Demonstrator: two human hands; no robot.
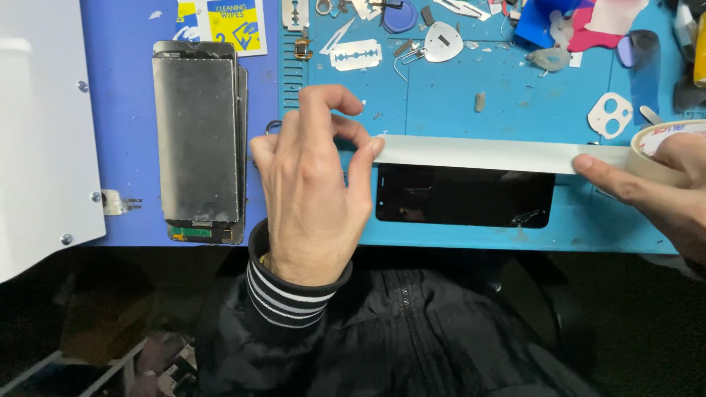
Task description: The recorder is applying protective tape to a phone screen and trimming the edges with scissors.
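— Where was the tape (478, 154)?
— Stretched taut across the mat (515, 81), just above the black screen (463, 196) near the mat's front edge. My left hand (312, 191) pinched its free end between thumb and fingertips; my right hand (662, 184) gripped the roll (647, 151) at the right edge.
— How did it look?
— A plain, pale, flat strip, no wrinkles.
— Doing it well?
— I judged it best kept tight and level with the screen's long edge, lowered evenly. Razor blades (355, 55) lay towards the back, a stack of panels (198, 140) at the left.
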